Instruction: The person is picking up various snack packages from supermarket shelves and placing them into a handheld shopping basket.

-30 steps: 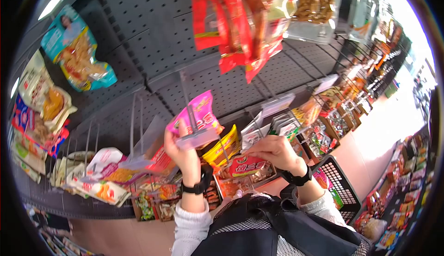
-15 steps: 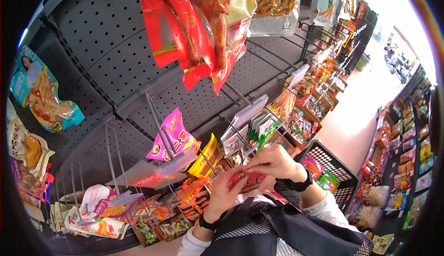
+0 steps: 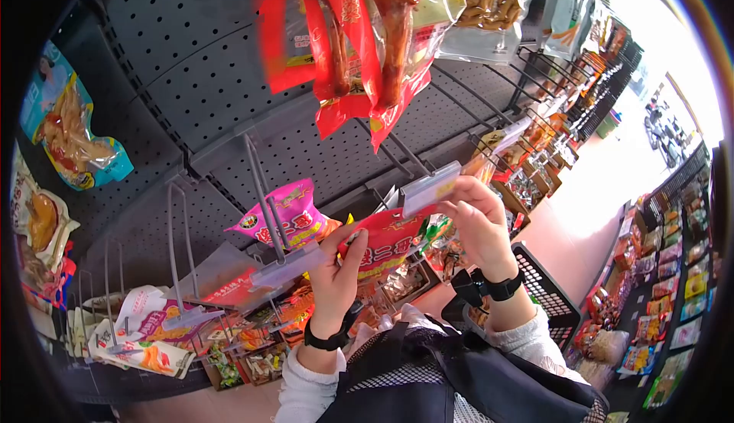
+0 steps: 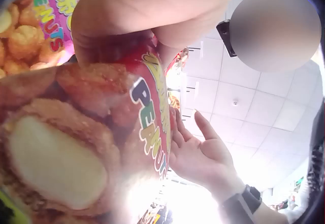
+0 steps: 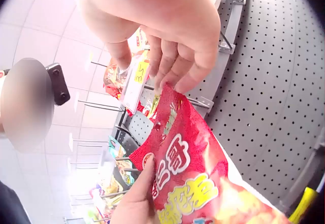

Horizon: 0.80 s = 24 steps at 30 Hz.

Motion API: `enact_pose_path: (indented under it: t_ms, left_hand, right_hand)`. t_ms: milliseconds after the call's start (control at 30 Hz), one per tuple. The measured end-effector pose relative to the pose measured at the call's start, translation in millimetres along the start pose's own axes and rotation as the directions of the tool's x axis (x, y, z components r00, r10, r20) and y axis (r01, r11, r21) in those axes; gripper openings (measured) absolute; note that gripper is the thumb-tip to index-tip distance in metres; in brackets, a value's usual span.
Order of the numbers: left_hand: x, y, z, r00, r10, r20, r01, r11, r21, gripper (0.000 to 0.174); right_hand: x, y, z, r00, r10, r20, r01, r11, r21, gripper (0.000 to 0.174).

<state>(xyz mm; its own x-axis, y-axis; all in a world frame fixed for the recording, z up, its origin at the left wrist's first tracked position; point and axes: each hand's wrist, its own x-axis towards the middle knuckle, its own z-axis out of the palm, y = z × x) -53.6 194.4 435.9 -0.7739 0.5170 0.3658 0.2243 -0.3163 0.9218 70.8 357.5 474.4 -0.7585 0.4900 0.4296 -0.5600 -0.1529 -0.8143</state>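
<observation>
My left hand [image 3: 336, 274] grips a red bag of coated peanuts [image 3: 386, 243] by its left side, thumb across the front. In the left wrist view the bag's printed nut picture [image 4: 56, 158] fills the lower left. At the right, my right hand [image 3: 482, 224] is raised beside a clear price-tag holder [image 3: 430, 188] on a hook. The right wrist view shows its thumb and fingers apart, fingertips right at the bag's top corner and the yellow-marked tag [image 5: 140, 73] seen between them. A pink peanut bag [image 3: 283, 217] hangs on the hook to the left.
Red meat packs [image 3: 367, 41] hang overhead in front of the dark pegboard [image 3: 206, 56]. Metal hooks with another tag holder [image 3: 287, 266] jut out at the left. A black basket [image 3: 547, 289] stands low at the right, by an aisle of stocked shelves [image 3: 673, 262].
My left hand has left the pink bag's hook and taken hold of the red bag. The bag has risen toward the right hook; my right hand has moved from it up to the tag holder.
</observation>
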Motion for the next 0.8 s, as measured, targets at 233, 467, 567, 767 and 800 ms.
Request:
enact_pose_path:
  t_ms: [233,467,567,767,800]
  left_hand:
    - [12,22,14,0.997,0.074,0.015,-0.075,0.992,0.102,0.015]
    - [10,22,23,0.999,0.035,-0.036,-0.032,0.995,0.093,0.016]
    - [7,23,28,0.996,0.023,-0.082,-0.02,0.999,0.039,0.016]
    - [14,27,26,0.992,-0.111,-0.064,0.1,0.983,-0.156,0.014]
    - [16,27,25,0.995,-0.088,-0.037,0.077,0.971,-0.228,0.013]
  right_hand:
    - [-4,-14,-5,0.999,0.012,0.038,-0.015,0.998,0.067,0.041]
    - [-8,-29,-1,0.994,-0.044,0.102,0.041,0.999,0.028,0.055]
    - [-2,-30,-4,0.954,-0.158,0.254,0.177,0.983,-0.055,0.043]
    - [8,-41,10,0.952,-0.185,0.242,0.204,0.978,-0.053,0.049]
    - [12,-44,11,0.948,-0.185,0.259,0.205,0.977,-0.051,0.05]
